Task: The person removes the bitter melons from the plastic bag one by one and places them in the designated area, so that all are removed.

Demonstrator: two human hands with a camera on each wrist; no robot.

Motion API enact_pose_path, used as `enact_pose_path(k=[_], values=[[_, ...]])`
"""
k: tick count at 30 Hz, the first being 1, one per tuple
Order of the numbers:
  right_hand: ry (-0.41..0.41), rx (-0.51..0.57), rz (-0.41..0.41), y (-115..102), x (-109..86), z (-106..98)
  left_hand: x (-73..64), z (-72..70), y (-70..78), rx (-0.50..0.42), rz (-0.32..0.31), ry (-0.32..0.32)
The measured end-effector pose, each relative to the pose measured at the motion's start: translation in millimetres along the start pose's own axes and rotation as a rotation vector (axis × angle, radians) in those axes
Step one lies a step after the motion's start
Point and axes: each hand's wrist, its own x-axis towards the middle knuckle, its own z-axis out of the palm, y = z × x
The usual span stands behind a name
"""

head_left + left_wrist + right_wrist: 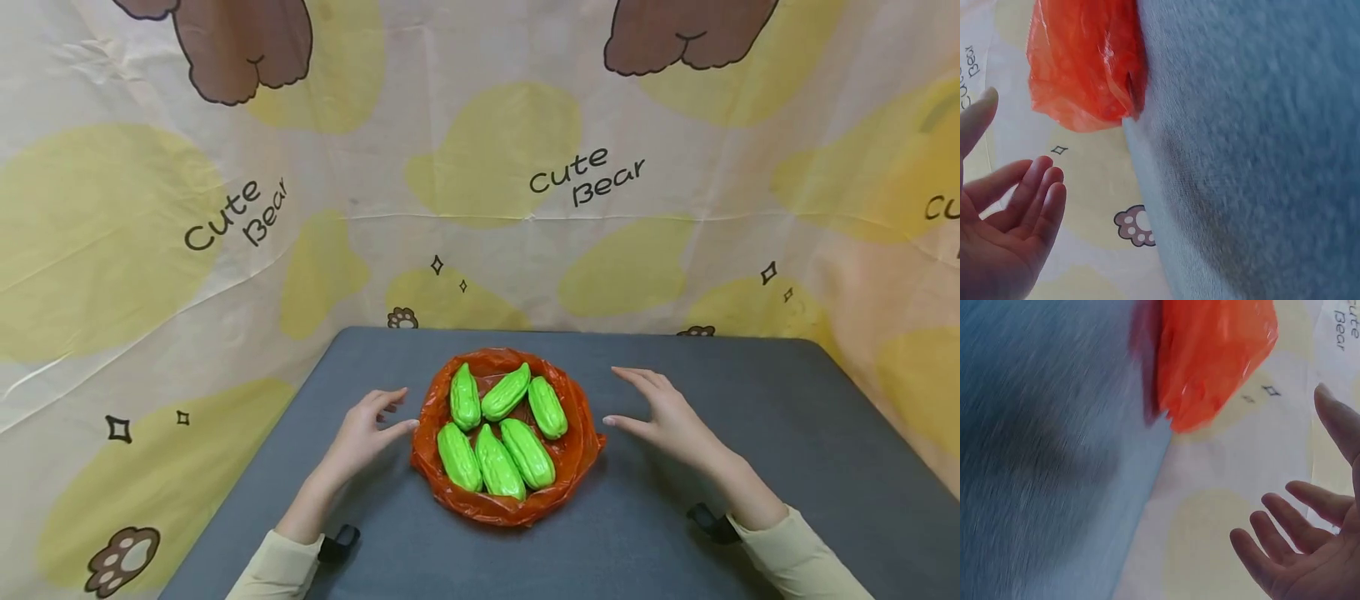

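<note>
A round red plastic bag point(577, 467) with its rim rolled down sits in the middle of the table. Inside it lie several bright green, ridged, gourd-like vegetables point(527, 454), each tapering to one end. My left hand point(366, 433) hovers just left of the bag, fingers loosely bent and thumb towards its rim, holding nothing. On the other side my right hand point(667, 421) is held apart from the bag, thumb and fingers spread. Both wrist views show the bag's outer side, a red wall point(1085, 62) in the left one; the vegetables are hidden there.
The grey table point(637, 542) has a straight back edge with rounded corners. Behind it and at the sides hangs a cream cloth point(487, 192) with yellow patches, bear drawings and lettering. A black strap point(340, 543) is at the left wrist, another strap point(712, 523) at the right.
</note>
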Motion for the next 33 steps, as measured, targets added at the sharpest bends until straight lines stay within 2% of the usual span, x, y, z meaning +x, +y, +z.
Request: enact_pose_path(k=[6, 14, 22, 28, 33], values=[[-0.024, 0.122, 0.025, -13.6, 7.2, 7.9, -1.3, -0.2, 6.0, -0.067, -0.079, 0.008], [-0.084, 0.269, 0.061, -29.2, 17.7, 15.1, -2.7, 3.0, 11.7, -0.133, -0.159, -0.044], [-0.077, 0.371, 0.123, -34.4, 27.3, 27.4, -4.8, 8.5, 14.7, -0.139, -0.194, -0.064], [-0.104, 0.371, 0.097, -35.2, 33.9, 38.0, -5.3, 13.5, 15.6, -0.136, -0.176, -0.093], [-0.149, 0.388, 0.124, -36.0, 36.9, 44.0, -5.3, 16.3, 14.3, -0.138, -0.17, -0.113]])
